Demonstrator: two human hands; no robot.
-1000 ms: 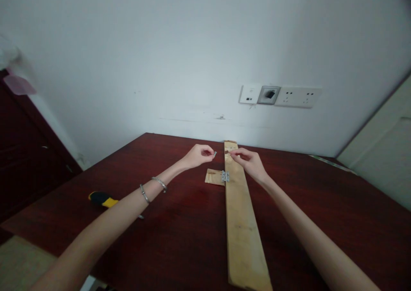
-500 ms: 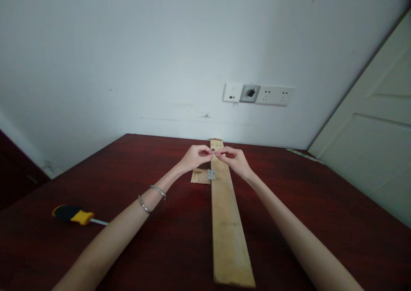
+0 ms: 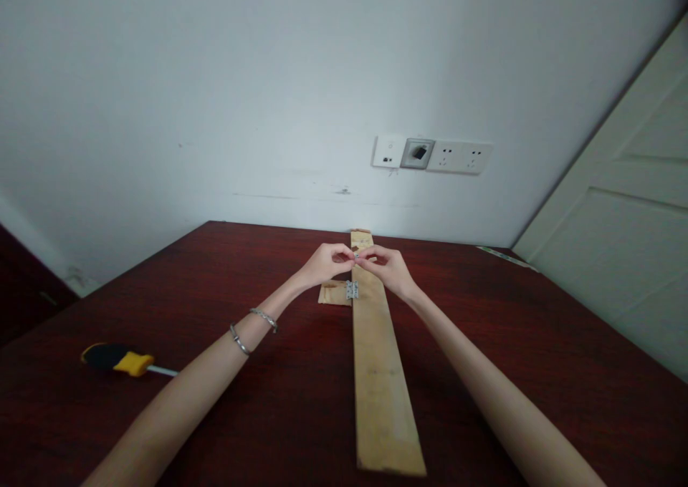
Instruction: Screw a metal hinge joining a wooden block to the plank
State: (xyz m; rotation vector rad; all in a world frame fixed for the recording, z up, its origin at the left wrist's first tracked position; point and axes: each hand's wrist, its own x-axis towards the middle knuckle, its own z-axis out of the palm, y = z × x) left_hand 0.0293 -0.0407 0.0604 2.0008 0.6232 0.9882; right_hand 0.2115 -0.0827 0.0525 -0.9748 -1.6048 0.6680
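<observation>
A long pale wooden plank (image 3: 379,372) lies lengthwise on the dark red table (image 3: 279,394). A small metal hinge (image 3: 352,290) joins it to a short wooden block (image 3: 333,293) on its left. Above the hinge my left hand (image 3: 325,263) and my right hand (image 3: 388,266) meet, fingertips pinched together on a tiny metal piece, probably a screw. Two thin bracelets circle my left wrist.
A screwdriver with a black and yellow handle (image 3: 115,359) lies at the table's left. The white wall behind carries a row of sockets (image 3: 433,155). A pale door (image 3: 628,236) stands at the right.
A second ago my hands were apart, each pinching near the plank's far end. They came together above the hinge, and the view swung right, showing the door.
</observation>
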